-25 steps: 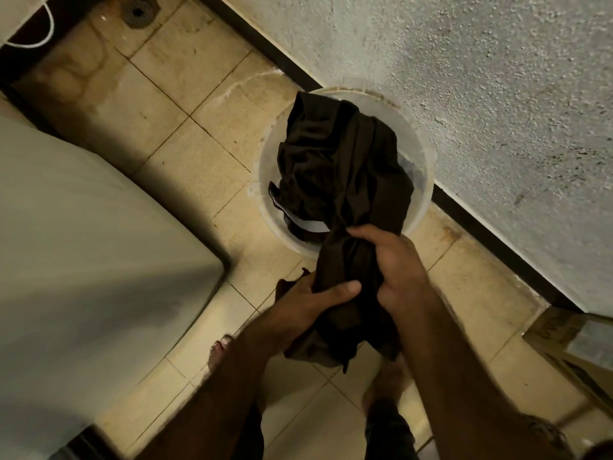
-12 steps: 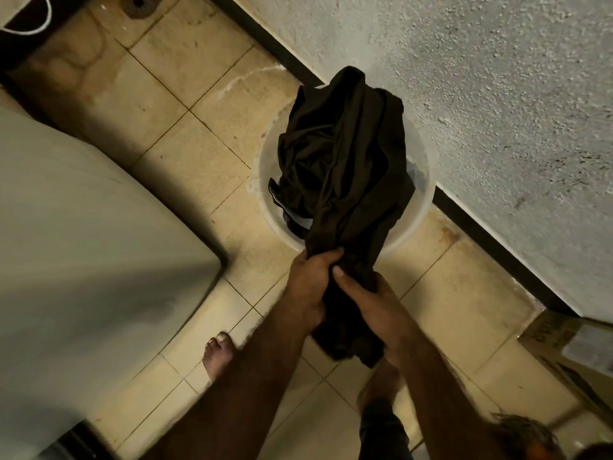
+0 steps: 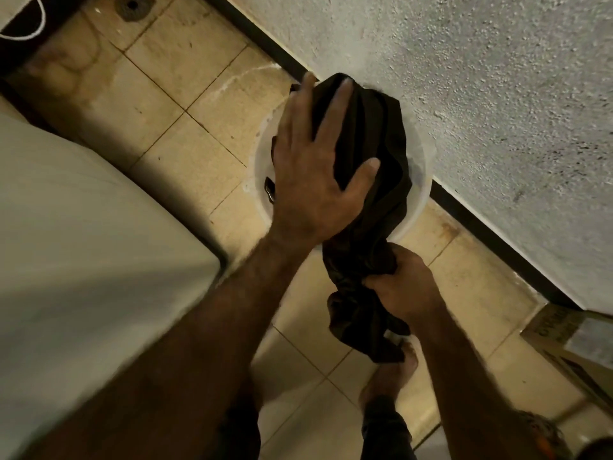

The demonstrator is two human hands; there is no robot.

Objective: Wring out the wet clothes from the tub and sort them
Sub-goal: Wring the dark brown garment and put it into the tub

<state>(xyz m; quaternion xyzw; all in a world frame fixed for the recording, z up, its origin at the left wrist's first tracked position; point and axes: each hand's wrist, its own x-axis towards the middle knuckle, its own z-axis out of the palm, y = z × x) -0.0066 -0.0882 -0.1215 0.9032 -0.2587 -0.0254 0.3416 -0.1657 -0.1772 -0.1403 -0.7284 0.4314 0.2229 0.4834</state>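
A dark brown wet garment (image 3: 374, 207) hangs bunched over a white round tub (image 3: 419, 190) that stands on the tiled floor against the wall. My right hand (image 3: 403, 287) grips the garment's lower part, with the loose end dangling below it. My left hand (image 3: 315, 167) is raised over the garment's upper bulk, fingers spread and straight, lying against the cloth on its left side. The hand and the garment hide most of the tub.
A large pale appliance or surface (image 3: 83, 260) fills the left. A rough plastered wall (image 3: 481, 94) runs along the right. A cardboard box (image 3: 577, 340) sits at the right edge, a floor drain (image 3: 132, 6) at the top left. My bare feet (image 3: 388, 373) stand below.
My left hand has let go of the garment's lower part and moved up, open, onto the upper bulk. My right hand keeps its grip lower down.
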